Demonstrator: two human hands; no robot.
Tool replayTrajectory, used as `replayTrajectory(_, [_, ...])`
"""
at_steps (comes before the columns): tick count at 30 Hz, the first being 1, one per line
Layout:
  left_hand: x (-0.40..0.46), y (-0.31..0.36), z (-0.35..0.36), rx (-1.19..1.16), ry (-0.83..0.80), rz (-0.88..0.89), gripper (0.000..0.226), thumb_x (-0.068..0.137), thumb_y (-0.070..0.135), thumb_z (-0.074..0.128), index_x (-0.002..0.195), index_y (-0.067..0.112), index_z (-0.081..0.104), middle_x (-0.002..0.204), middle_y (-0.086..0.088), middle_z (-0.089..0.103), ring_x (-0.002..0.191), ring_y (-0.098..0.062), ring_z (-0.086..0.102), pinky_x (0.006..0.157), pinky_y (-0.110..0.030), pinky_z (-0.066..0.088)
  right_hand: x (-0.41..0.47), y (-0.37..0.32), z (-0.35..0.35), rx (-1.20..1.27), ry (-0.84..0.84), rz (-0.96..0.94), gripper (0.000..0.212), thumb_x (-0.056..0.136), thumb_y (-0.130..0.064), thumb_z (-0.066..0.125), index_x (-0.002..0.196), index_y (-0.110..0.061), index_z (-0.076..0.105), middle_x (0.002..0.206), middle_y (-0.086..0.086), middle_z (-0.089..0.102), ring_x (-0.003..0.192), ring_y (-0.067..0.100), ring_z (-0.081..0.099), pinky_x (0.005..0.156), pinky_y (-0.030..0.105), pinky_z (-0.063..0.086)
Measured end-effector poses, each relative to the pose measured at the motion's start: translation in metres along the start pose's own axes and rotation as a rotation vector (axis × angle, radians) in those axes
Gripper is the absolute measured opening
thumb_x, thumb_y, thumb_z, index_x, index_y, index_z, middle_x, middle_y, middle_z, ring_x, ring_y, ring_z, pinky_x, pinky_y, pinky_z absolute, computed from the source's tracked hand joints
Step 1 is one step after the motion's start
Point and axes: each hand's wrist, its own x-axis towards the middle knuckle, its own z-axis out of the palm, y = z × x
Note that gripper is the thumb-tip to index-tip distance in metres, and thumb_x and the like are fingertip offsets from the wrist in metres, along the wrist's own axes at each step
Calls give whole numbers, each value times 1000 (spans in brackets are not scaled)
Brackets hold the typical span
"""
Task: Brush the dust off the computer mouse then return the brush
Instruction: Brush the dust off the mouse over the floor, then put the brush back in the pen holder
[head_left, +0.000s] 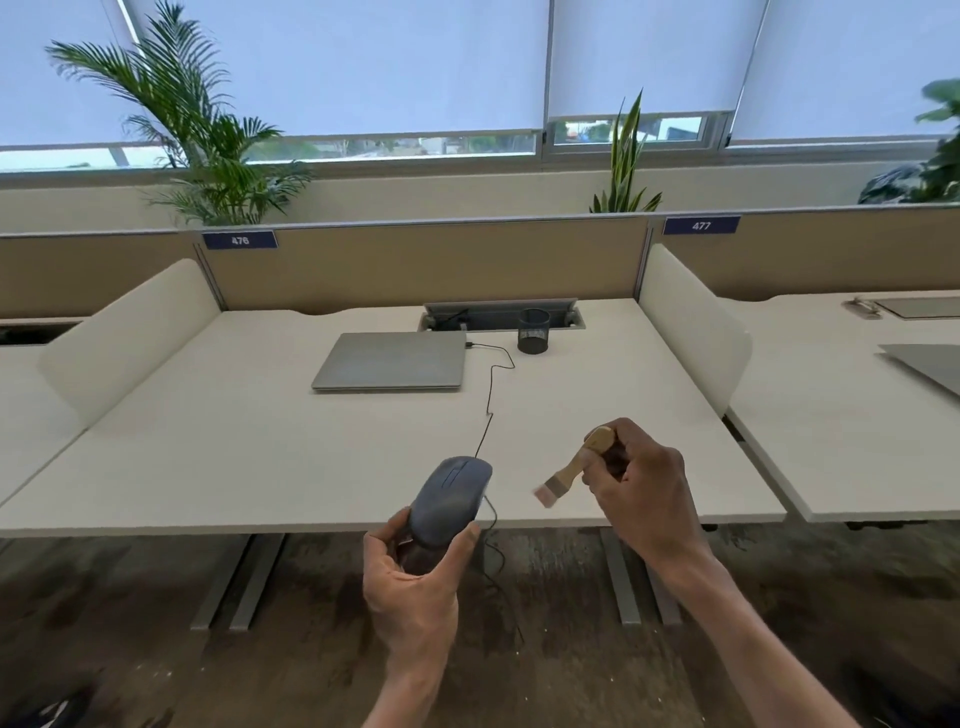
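Note:
A dark grey wired computer mouse (451, 499) is held up over the desk's front edge, its back end gripped by my left hand (415, 582). Its black cable (489, 395) runs across the desk to the laptop. My right hand (641, 493) is closed around the wooden handle of a small brush (574, 462). The brush's bristles (544, 494) point down and to the left, a short gap to the right of the mouse, not touching it.
On the white desk (260, 441) lie a closed silver laptop (392, 361) and a black mesh pen cup (533, 331) by the cable tray at the back. White side dividers stand left and right. Beyond them are neighbouring desks; plants line the window sill.

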Motion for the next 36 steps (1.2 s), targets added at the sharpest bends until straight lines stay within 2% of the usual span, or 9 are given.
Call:
replayTrajectory(3, [18, 2, 8, 13, -23, 25, 73, 54, 34, 88, 117, 19, 54, 111, -4, 63, 91, 15, 64, 64, -2, 51, 13, -3, 4, -10, 26, -1, 6, 94, -13, 69, 95, -15, 63, 77, -3, 71, 68, 13, 72, 62, 22, 58])
replayTrajectory(8, [42, 2, 17, 35, -29, 60, 76, 55, 43, 86, 120, 21, 52, 118, -6, 63, 109, -18, 62, 77, -8, 50, 29, -3, 5, -26, 82, 9, 6, 93, -13, 69, 95, -17, 64, 78, -3, 73, 69, 13, 73, 65, 27, 61])
replayTrajectory(10, [51, -1, 23, 30, -36, 58, 78, 55, 46, 85, 121, 20, 52, 118, -4, 62, 112, -22, 60, 81, -15, 49, 34, -2, 5, -37, 94, 8, 6, 93, -13, 69, 95, -17, 65, 79, -3, 73, 69, 13, 74, 65, 25, 61])
replayTrajectory(17, [76, -10, 61, 30, -32, 84, 72, 57, 44, 86, 117, 22, 54, 116, -2, 63, 111, -23, 61, 91, -21, 49, 66, 15, 1, -8, 120, 21, 5, 93, -10, 67, 93, -15, 64, 77, 2, 73, 70, 25, 73, 66, 48, 61])
replayTrajectory(21, [89, -23, 92, 42, -12, 89, 68, 61, 32, 91, 117, 20, 55, 115, -2, 64, 109, -22, 61, 85, -4, 46, 96, 35, 2, 3, 116, -13, 8, 93, -7, 67, 93, -14, 64, 82, 0, 73, 75, 20, 74, 69, 45, 63])
replayTrajectory(23, [96, -32, 109, 57, 2, 93, 66, 63, 26, 93, 117, 21, 55, 115, -1, 64, 109, -22, 61, 85, -8, 46, 115, 49, 5, 4, 103, -34, 8, 92, -5, 68, 93, -13, 66, 83, -1, 73, 76, 16, 73, 69, 40, 63])
replayTrajectory(27, [111, -49, 147, 67, 78, 81, 61, 62, 27, 95, 106, 37, 54, 111, 10, 65, 106, -19, 62, 83, -16, 46, 166, 81, 14, -6, 84, -82, 10, 88, -2, 72, 88, -11, 68, 85, -6, 72, 78, 6, 67, 64, 9, 49])
replayTrajectory(32, [134, -62, 196, 44, 172, 53, 60, 54, 50, 88, 104, 45, 54, 109, 15, 64, 104, -11, 62, 84, -22, 51, 244, 121, 29, -23, 73, -182, 8, 86, 1, 74, 90, -6, 71, 91, 6, 71, 77, 18, 64, 67, 28, 54])
replayTrajectory(36, [150, -74, 231, 45, 225, 55, 59, 55, 41, 93, 102, 49, 58, 107, 15, 68, 100, -11, 67, 87, -27, 54, 302, 154, 44, 3, 65, -224, 7, 86, 0, 73, 90, -6, 72, 90, 7, 73, 75, 18, 64, 71, 29, 56])
